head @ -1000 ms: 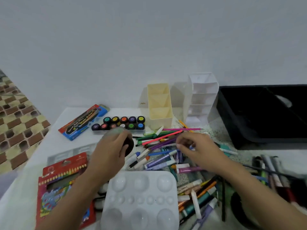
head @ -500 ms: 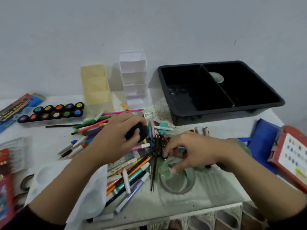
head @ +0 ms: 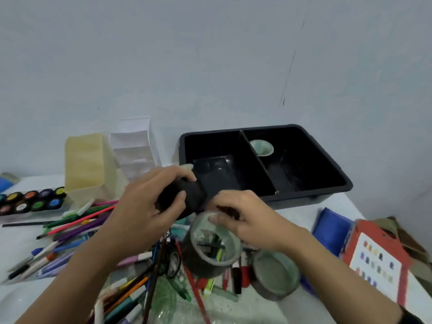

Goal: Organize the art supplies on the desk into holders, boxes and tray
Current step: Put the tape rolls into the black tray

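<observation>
My left hand [head: 149, 202] grips a small dark cup [head: 187, 197] held on its side above the desk. Just right of it, my right hand [head: 247, 220] pinches the far rim of a dark cup with a pale green inside [head: 210, 260], lifted over the pile of pens and markers [head: 77, 225]. A third such cup [head: 275, 274] stands on the desk below my right wrist. A fourth one [head: 261, 147] lies in the right compartment of the black tray [head: 304, 199].
A yellow holder [head: 86, 164] and a white holder [head: 135, 148] stand at the back left. Paint pots [head: 32, 201] sit at the far left. A blue pouch [head: 332, 230] and a red box [head: 378, 260] lie at the right.
The view has swung right toward the black tray. My right hand has taken the green-lined cup off the desk. My left hand has carried its dark cup up and right.
</observation>
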Demonstrator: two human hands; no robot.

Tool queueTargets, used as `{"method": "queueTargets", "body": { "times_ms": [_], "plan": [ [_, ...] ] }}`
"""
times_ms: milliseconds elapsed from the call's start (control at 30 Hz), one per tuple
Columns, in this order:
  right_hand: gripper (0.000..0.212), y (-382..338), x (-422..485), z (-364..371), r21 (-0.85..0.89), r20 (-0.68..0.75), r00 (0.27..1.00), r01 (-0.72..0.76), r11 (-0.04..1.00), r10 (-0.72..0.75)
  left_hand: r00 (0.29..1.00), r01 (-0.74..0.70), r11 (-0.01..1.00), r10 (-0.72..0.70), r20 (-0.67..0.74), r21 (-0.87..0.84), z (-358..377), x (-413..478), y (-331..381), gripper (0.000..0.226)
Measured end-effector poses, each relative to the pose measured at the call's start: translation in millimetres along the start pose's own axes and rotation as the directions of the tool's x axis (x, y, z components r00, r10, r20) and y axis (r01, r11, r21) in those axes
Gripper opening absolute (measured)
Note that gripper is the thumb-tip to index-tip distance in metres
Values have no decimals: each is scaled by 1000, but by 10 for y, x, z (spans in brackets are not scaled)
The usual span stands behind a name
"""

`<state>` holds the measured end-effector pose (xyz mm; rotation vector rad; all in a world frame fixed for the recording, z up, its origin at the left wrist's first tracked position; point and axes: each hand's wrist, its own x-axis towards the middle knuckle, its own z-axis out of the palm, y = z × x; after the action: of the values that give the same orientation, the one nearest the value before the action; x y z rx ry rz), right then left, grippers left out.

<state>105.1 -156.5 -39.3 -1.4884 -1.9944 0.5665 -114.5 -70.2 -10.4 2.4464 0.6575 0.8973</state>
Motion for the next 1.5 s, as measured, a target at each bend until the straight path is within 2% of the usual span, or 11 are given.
{"method": "queueTargets", "body": {
  "times_ms": [167, 333, 467, 533, 600, 767, 867, 967, 1133, 1333, 1500],
  "plan": [
    [6, 405, -178, -651, -8, -238, 958, -168, 986, 161, 995, -67, 997, 70, 76, -41, 252, 439, 74, 20],
    [14, 840, -432, -1245, -75, -475, 839, -340, 937, 266, 973, -171, 984, 177, 146, -51, 800, 902, 164, 19],
    [11, 1387, -530, -1569, -146, -567, 751, -495, 856, 338, 939, -277, 961, 271, 213, -3, 1281, 1257, 262, 21],
    [13, 1617, -520, -1665, -211, -560, 762, -512, 833, 326, 919, -324, 946, 310, 243, 21, 1495, 1421, 307, 19],
    [14, 1789, -473, -1725, -286, -511, 806, -485, 826, 297, 913, -348, 936, 325, 248, 53, 1677, 1555, 344, 17],
    [21, 2133, -406, -1790, -417, -377, 868, -470, 778, 322, 909, -320, 943, 279, 310, 91, 1975, 1732, 431, 18],
    [22, 2287, -417, -1733, -450, -302, 888, -454, 769, 347, 879, -294, 939, 192, 436, 178, 2126, 1720, 388, 22],
    [31, 2389, -387, -1625, -578, -228, 917, -398, 712, 328, 834, -184, 964, 51, 549, 191, 2198, 1714, 262, 28],
    [35, 2356, -396, -1506, -689, -176, 921, -368, 624, 348, 755, -212, 951, 13, 656, 224, 2244, 1736, 166, 21],
    [38, 2302, -406, -1499, -686, -162, 910, -382, 619, 382, 739, -247, 943, 34, 673, 223, 2268, 1764, 209, 16],
    [37, 2326, -371, -1483, -739, -113, 931, -312, 597, 346, 701, -276, 918, -11, 713, 286, 2357, 1782, 174, 26]
  ]
}}
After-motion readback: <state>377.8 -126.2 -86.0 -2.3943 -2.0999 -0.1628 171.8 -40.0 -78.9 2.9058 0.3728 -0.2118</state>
